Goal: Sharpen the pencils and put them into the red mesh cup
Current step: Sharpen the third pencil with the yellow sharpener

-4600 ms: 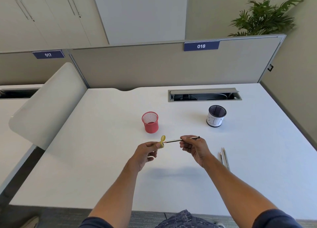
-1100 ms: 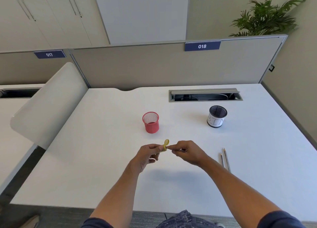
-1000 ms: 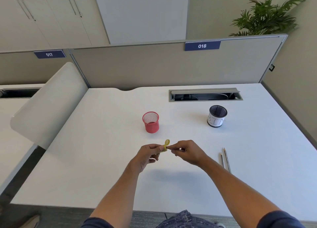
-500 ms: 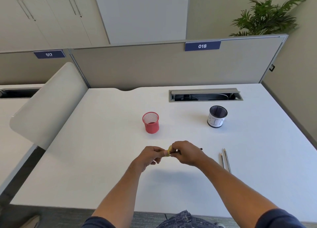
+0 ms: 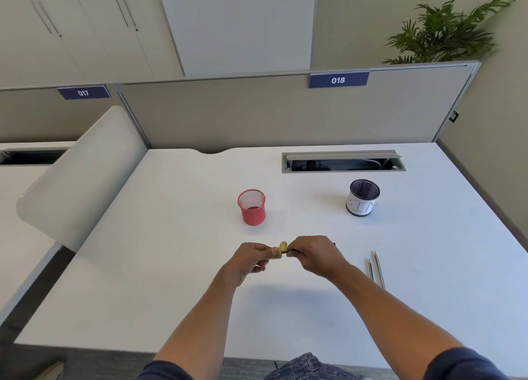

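Yellow plastic, the small sharpener [image 5: 281, 250] sat pinched in the left hand [image 5: 249, 259], and the right hand [image 5: 313, 254] had closed in beside it, its fingers gripping the slim pencil [image 5: 286, 252] now pushed deeper, so sharpening looked underway. At 12 o'clock stood the red mesh cup [image 5: 252, 207], apparently empty; two thin pencils [image 5: 376, 269] lay on the smooth white table [image 5: 171, 265] at 3 o'clock.

The white desk [image 5: 171, 279] carries a red mesh cup [image 5: 252, 207], standing upright just beyond the left hand [image 5: 248, 261]. A black mesh cup [image 5: 362, 197] with a white label stands farther off, beyond the right hand [image 5: 315, 254]. Two pencils [image 5: 375, 269] lie side by side to the right of that hand. A cable tray [image 5: 343, 161] is set into the far edge.
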`<state>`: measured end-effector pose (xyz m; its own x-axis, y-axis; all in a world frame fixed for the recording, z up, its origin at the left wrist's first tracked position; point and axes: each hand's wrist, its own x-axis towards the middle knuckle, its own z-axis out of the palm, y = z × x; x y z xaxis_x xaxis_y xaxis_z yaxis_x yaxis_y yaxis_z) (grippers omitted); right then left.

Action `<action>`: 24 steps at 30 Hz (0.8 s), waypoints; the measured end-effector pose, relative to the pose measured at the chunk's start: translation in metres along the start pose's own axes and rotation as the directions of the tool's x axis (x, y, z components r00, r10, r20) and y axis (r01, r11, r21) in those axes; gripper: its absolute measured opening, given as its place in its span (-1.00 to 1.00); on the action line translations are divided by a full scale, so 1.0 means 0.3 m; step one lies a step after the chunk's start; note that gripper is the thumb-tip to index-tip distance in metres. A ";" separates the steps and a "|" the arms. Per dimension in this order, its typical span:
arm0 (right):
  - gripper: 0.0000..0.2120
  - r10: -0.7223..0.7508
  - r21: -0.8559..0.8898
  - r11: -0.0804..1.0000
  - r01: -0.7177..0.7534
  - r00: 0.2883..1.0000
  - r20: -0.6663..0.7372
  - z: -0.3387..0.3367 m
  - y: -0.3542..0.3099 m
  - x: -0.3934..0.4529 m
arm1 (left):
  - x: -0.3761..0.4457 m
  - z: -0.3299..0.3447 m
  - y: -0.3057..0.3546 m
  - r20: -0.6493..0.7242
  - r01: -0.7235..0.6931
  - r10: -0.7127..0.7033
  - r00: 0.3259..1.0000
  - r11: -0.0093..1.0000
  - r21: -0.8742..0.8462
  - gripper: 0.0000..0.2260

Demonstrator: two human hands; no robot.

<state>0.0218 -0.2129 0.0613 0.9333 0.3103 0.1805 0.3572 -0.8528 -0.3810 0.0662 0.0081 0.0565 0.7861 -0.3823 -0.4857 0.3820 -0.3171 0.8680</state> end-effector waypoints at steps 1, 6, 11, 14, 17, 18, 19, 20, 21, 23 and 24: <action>-0.83 0.024 0.015 1.000 -0.024 0.999 0.028 -0.003 0.001 0.006 | 0.002 0.003 0.003 -0.005 -0.007 0.007 1.000 1.000 0.007 -0.71; -0.83 0.207 0.105 0.968 -0.227 0.963 0.175 -0.018 0.006 0.035 | 0.005 0.009 0.003 -0.043 -0.040 0.040 0.998 0.999 0.008 -0.75; -0.81 0.290 0.292 0.878 -0.380 0.906 0.308 -0.026 0.012 0.066 | 0.003 0.011 0.002 -0.046 -0.050 0.051 0.998 0.998 0.027 -0.85; -0.82 0.309 0.376 0.815 -0.440 0.880 0.361 -0.035 0.011 0.071 | 0.003 0.016 -0.002 -0.052 -0.076 0.078 0.996 0.997 0.025 -0.90; -0.83 0.310 0.397 0.792 -0.464 0.866 0.393 -0.041 0.009 0.077 | 0.001 0.018 -0.011 -0.068 -0.115 0.117 0.991 0.993 0.033 -0.91; -0.84 0.309 0.412 0.778 -0.474 0.860 0.405 -0.043 0.011 0.079 | 0.000 0.019 -0.011 -0.068 -0.129 0.131 0.989 0.991 0.036 -0.91; -0.84 0.307 0.431 0.762 -0.484 0.855 0.419 -0.044 0.013 0.080 | 0.000 0.020 -0.012 -0.066 -0.143 0.146 0.987 0.989 0.038 -0.91; -0.84 0.304 0.449 0.743 -0.496 0.848 0.435 -0.043 0.015 0.079 | 0.000 0.022 -0.012 -0.066 -0.157 0.159 0.985 0.987 0.041 -0.91; -0.83 0.300 0.463 0.726 -0.508 0.841 0.451 -0.044 0.019 0.079 | -0.001 0.024 -0.011 -0.068 -0.168 0.171 0.983 0.985 0.046 -0.91; -0.81 0.287 0.477 0.711 -0.516 0.833 0.473 -0.042 0.029 0.076 | -0.004 0.029 -0.010 -0.073 -0.184 0.188 0.979 0.981 0.062 -0.89; -0.80 0.276 0.484 0.708 -0.514 0.832 0.480 -0.041 0.035 0.075 | -0.004 0.032 -0.011 -0.074 -0.188 0.193 0.978 0.980 0.068 -0.89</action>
<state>0.0461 -0.2201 0.0725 0.8928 0.2246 -0.3905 -0.2099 -0.5596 -0.8017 0.0593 0.0011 0.0532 0.8788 -0.3710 -0.3003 0.1937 -0.2979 0.9348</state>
